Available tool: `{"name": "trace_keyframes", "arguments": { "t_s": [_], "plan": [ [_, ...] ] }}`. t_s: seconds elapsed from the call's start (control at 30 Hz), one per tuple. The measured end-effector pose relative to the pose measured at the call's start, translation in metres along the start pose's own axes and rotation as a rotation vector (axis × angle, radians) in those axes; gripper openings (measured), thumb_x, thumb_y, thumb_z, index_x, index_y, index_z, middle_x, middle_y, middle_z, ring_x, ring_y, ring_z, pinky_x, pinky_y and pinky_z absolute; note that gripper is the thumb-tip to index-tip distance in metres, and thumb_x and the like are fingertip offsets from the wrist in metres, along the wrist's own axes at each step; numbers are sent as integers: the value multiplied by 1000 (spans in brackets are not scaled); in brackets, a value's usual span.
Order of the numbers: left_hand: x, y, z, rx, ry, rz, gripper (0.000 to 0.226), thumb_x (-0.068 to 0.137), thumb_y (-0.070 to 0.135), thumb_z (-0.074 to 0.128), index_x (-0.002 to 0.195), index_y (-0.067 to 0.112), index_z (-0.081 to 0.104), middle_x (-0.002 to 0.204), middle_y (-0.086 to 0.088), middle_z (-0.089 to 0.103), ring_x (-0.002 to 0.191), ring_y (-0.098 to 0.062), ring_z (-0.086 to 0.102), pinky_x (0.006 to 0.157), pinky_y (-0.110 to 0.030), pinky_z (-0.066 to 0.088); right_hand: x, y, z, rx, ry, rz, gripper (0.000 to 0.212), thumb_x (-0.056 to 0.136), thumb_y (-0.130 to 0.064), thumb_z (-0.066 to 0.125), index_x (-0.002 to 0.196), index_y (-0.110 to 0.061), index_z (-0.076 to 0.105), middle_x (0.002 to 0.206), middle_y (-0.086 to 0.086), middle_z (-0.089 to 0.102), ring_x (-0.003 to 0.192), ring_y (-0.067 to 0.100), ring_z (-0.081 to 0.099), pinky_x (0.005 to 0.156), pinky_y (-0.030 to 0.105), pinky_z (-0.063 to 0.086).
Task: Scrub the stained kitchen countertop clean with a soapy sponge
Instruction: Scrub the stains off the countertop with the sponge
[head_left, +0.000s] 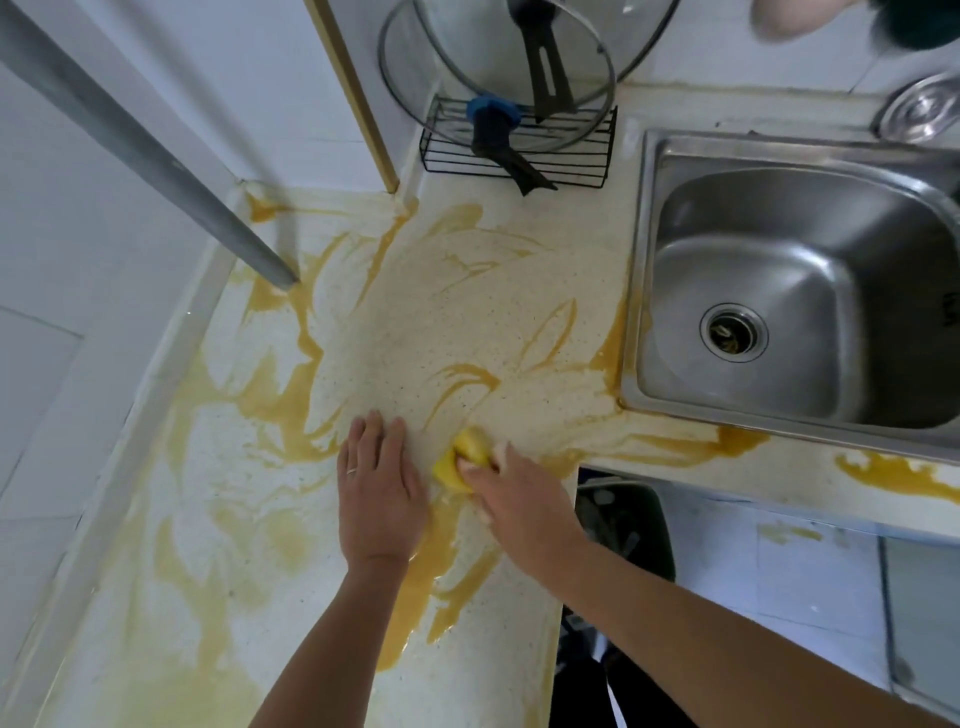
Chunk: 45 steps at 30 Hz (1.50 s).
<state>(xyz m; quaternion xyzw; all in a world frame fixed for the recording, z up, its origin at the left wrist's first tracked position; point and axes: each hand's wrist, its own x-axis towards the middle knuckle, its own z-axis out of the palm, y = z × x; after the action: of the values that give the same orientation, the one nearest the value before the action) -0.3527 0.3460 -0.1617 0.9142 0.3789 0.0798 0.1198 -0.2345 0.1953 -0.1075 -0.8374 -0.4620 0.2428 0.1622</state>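
The left hand (379, 499) lay flat on the countertop (467, 312), fingers straight and close together. Just beside it the right hand (514, 499) gripped the yellow sponge (465, 457) against the surface near the front edge (its fingers hid much of it). Orange-yellow smears swirled across the speckled top. Farther right sat the steel sink (779, 218), cut off by the frame; behind, a wire rack (519, 150) held a glass lid (415, 78), its top cropped.
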Motion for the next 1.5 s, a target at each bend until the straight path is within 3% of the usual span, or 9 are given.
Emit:
{"name": "trace_keyframes", "arguments": {
  "t_s": [0.1,0.33,0.53,0.63,0.73,0.8,1.03,1.27,1.5],
  "plan": [
    [0,0,-1,1,-4,10,51,104,26,30,148,9,52,159,-17,40,154,-33,26,125,-50,23,-5,11,-3,-82,-65,-164,39,98,-24,51,137,-28,47,108,7,46,86,24,57,63,30,42],
    [2,1,-3,3,5,10,51,103,23,30,148,10,51,160,-16,39,155,-32,25,128,-47,19,21,59,-33,-129,248,474,51,99,-19,52,147,-27,35,122,14,49,88,28,57,66,34,45],
    [6,0,-2,-1,6,7,48,103,21,35,146,10,53,159,-17,41,154,-33,26,127,-47,19,-27,15,8,-152,-268,-344,44,97,-29,52,139,-37,43,103,2,45,69,14,46,54,29,34],
    [5,-1,-1,-6,5,7,47,103,18,38,146,11,52,160,-16,40,155,-33,25,127,-48,20,4,42,-25,-165,-139,-236,52,96,-40,26,146,-39,41,109,6,44,77,19,49,63,31,34],
    [5,0,-1,-9,8,6,45,102,15,42,146,11,52,160,-16,39,155,-32,25,127,-48,20,32,72,-47,-181,115,245,50,101,-22,40,149,-36,37,125,15,47,89,34,59,65,35,43],
    [5,0,-2,-8,14,4,45,102,15,41,146,11,52,159,-16,40,154,-33,26,127,-48,20,25,55,-36,-185,154,326,54,99,-16,48,148,-32,35,129,18,48,95,36,60,68,38,48],
    [6,1,-2,-22,39,24,45,103,18,41,145,9,54,158,-19,42,153,-35,29,126,-49,21,-64,-23,50,-13,-146,-322,38,91,-17,43,122,-33,60,110,8,47,72,27,61,54,31,48],
    [10,4,-4,-7,49,17,47,105,23,34,146,10,54,158,-17,43,153,-33,29,126,-46,21,11,50,-30,-279,40,250,56,102,-15,46,151,-37,29,146,26,36,106,41,59,71,40,46],
    [5,-1,-2,18,44,35,45,106,22,35,146,10,52,158,-19,42,153,-36,29,126,-47,21,3,82,-37,-289,79,434,57,104,-19,44,155,-30,21,146,27,37,87,40,63,62,38,41]
  ]
}}
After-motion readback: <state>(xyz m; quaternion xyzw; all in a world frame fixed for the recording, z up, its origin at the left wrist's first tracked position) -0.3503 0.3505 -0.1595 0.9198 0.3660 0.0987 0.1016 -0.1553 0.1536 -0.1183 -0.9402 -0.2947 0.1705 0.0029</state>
